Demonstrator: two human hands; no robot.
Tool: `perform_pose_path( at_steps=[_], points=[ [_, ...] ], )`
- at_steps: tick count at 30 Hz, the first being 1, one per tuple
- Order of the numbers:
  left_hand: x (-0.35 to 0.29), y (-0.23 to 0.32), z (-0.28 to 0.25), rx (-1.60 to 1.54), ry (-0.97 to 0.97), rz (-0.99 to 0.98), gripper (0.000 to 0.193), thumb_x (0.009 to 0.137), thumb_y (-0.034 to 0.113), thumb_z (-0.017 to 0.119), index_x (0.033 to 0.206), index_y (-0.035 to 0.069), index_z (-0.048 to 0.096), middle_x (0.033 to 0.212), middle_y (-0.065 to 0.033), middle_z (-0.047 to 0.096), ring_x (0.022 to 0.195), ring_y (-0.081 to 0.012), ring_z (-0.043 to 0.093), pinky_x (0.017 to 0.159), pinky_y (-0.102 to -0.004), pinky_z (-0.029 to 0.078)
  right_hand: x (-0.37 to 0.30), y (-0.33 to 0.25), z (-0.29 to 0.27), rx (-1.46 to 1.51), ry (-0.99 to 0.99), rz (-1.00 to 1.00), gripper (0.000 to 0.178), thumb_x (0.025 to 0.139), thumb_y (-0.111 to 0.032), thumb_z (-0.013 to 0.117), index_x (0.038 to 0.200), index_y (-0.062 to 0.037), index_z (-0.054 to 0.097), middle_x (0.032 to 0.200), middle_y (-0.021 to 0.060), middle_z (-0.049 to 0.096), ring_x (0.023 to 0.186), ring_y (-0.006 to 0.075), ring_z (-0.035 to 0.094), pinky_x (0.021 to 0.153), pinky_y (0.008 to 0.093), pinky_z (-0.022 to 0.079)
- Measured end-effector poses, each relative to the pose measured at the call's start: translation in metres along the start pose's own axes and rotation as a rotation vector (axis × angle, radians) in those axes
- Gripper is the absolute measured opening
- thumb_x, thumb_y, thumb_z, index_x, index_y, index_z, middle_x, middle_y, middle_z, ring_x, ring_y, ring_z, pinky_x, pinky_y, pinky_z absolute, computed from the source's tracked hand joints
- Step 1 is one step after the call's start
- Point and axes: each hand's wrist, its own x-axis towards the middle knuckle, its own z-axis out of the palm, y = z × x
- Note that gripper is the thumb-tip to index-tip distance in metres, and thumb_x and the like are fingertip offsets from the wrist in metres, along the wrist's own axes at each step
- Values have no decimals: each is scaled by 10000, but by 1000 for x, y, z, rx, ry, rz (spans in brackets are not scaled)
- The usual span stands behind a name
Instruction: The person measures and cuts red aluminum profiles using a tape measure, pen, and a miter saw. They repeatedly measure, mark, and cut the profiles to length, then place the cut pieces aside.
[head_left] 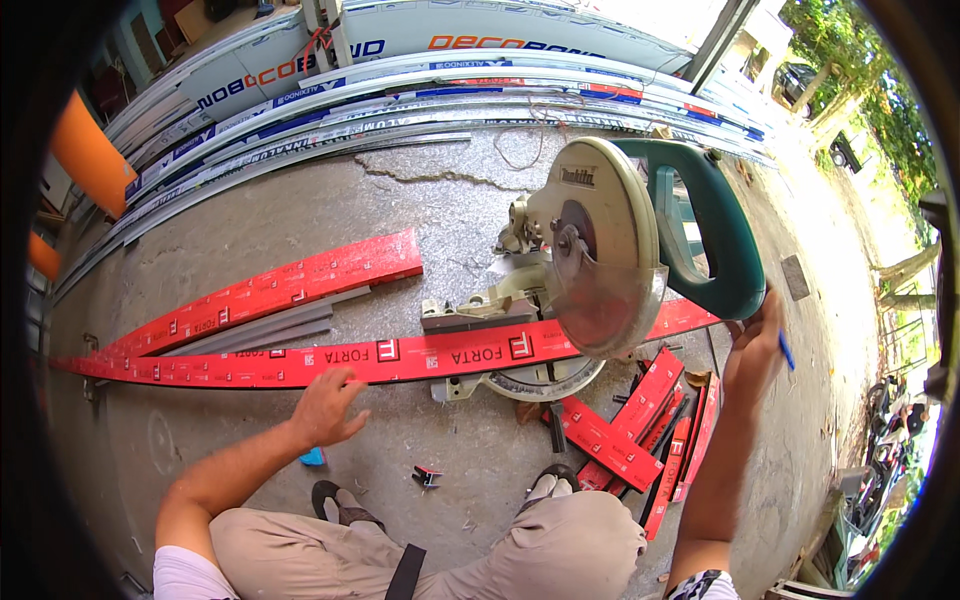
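Note:
A long red-filmed profile (420, 355) lies across the base of a miter saw (600, 230), which has a pale blade guard and a green D-shaped handle (735, 240). The saw head is raised above the profile. My left hand (335, 405) is open, fingers apart, just at the near edge of the profile; whether it touches is hard to tell. At the lower end of the handle is my right hand (755, 345), its fingers curled and partly hidden. A slim blue pen (786, 350) sticks out from that hand.
Another red-filmed profile (330, 270) and grey bars (260, 330) lie beyond on the concrete floor. Short red offcuts (625, 445) are piled right of my knees. A small offcut (427, 476) lies between my feet. Long wrapped profiles (400, 110) are stacked at the back.

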Motion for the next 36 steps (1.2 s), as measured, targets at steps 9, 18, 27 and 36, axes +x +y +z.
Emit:
perform_pose_path(
  at_steps=[9, 18, 27, 36],
  points=[
    [121, 28, 20, -54, -249, -295, 1099, 736, 746, 764, 1467, -17, 465, 1433, -266, 497, 1336, -425, 471, 1133, -564, 347, 71, -120, 123, -549, -395, 136, 572, 1044, -530, 568, 1233, -6, 698, 957, 112, 759, 812, 178, 732, 642, 327, 594],
    [117, 36, 70, 65, 214, -114, 1203, 721, 819, 725, 1505, -50, 444, 1382, -217, 549, 1283, -365, 514, 1145, -579, 302, 65, -113, 142, -628, -473, 245, 484, 1082, -457, 487, 1147, -22, 689, 885, 144, 748, 697, 238, 760, 528, 373, 576],
    [133, 44, 63, 3, 369, -125, 1143, 662, 752, 812, 1385, -83, 516, 1226, -223, 647, 1150, -373, 592, 1064, -515, 366, 65, -114, 146, -626, -461, 264, 455, 1078, -443, 491, 1152, -36, 682, 859, 145, 742, 678, 235, 751, 509, 372, 564],
    [135, 40, 66, -17, 422, -186, 1126, 576, 766, 853, 1299, -50, 571, 1236, -201, 650, 1144, -369, 601, 1052, -540, 372, 65, -113, 151, -625, -434, 272, 463, 1076, -445, 500, 1217, -39, 671, 838, 153, 737, 660, 235, 743, 520, 376, 578]
  ],
)
